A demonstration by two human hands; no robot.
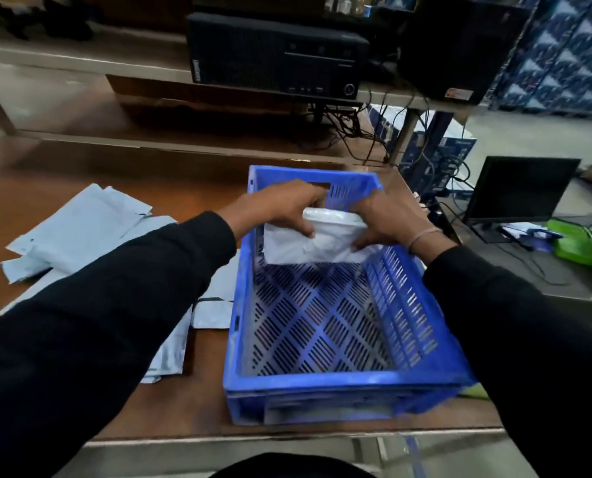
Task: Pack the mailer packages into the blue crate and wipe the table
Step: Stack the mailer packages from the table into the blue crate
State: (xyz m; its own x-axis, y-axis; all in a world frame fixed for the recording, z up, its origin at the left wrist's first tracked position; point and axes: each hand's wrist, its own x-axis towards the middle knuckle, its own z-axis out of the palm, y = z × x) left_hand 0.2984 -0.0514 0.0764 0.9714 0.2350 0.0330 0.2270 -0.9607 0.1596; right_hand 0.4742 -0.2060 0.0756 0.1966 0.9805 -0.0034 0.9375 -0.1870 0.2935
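A blue slotted crate (pixel 343 381) stands on the brown table (pixel 191 401) in front of me. Both hands hold one white mailer package (pixel 308 244) over the crate's far end, inside its walls. My left hand (pixel 280 208) grips the package's left upper edge, thumb on its front face. My right hand (pixel 387 222) grips its right side, a thread band on the wrist. Below the package the crate's floor is bare. Several pale mailer packages (pixel 80 229) lie spread on the table to the left of the crate, partly hidden by my left sleeve.
A black computer case (pixel 274 56) sits on a shelf behind the table, with cables hanging below it. To the right a dark monitor (pixel 519 191) and a green tray (pixel 574 243) stand on a lower desk. The table's front edge is close to me.
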